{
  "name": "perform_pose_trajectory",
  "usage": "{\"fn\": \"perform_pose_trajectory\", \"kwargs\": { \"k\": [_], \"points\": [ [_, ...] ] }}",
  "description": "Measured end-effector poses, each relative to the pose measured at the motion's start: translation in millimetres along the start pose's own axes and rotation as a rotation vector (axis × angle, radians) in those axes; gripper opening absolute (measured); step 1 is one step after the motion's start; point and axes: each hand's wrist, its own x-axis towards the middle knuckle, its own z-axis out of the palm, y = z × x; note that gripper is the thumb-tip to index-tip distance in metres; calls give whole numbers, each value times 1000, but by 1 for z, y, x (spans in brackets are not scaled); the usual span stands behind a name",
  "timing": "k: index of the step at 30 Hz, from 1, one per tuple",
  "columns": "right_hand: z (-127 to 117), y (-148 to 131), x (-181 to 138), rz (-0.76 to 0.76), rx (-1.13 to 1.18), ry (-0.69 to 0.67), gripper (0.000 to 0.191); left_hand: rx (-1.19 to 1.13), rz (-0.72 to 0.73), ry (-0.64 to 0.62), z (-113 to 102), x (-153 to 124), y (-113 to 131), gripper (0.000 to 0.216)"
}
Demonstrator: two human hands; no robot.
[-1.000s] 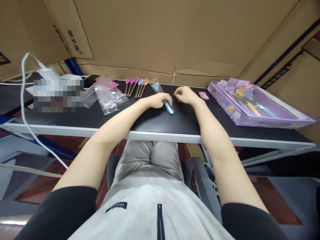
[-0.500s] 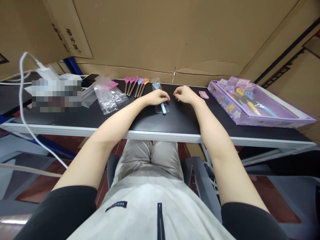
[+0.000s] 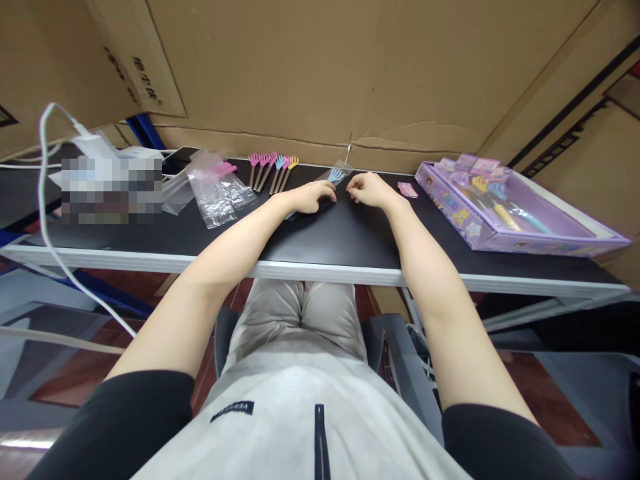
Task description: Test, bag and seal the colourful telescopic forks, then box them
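A small blue rake-shaped tool [image 3: 336, 175] lies in a clear bag [image 3: 344, 167] on the black table [image 3: 350, 233]. The tool is slanted, with its head up to the right. My left hand [image 3: 310, 197] is closed over its handle and the bag's lower part. My right hand [image 3: 367, 189] is curled just to the right of the tool's head, and its fingertips pinch at the bag's edge. Both forearms rest across the table's front edge.
Several pink, blue and yellow rake tools [image 3: 273, 172] lie in a row behind my left hand, beside a pile of clear bags [image 3: 215, 190]. A purple toy box [image 3: 500, 207] sits at the right and a small pink card [image 3: 407, 190] near it. A white charger with its cable [image 3: 90, 143] is at the left. Cardboard walls the back.
The bagged blue tool has swung round: its handle pointed down to the right, and now lies under my left hand with the head up to the right. My right hand has hardly moved.
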Motion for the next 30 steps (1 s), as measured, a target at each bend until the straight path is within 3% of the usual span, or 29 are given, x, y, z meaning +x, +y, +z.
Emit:
{"fn": "perform_pose_trajectory", "kwargs": {
  "k": [5,12,21,27,30],
  "points": [
    [0,1,1,10,0,-10,13,132,-152,-1,-3,-1,0,68],
    [0,1,2,12,-4,-10,13,244,-448,10,-14,-10,11,40],
    [-1,-3,-1,24,5,-9,11,245,-390,85,-11,-11,-17,41],
    [-1,-3,0,25,-22,-10,12,321,-546,-148,-38,-20,21,57],
    [-2,-5,-1,31,-32,-12,14,336,-579,-202,-47,-23,40,63]
  ]
}}
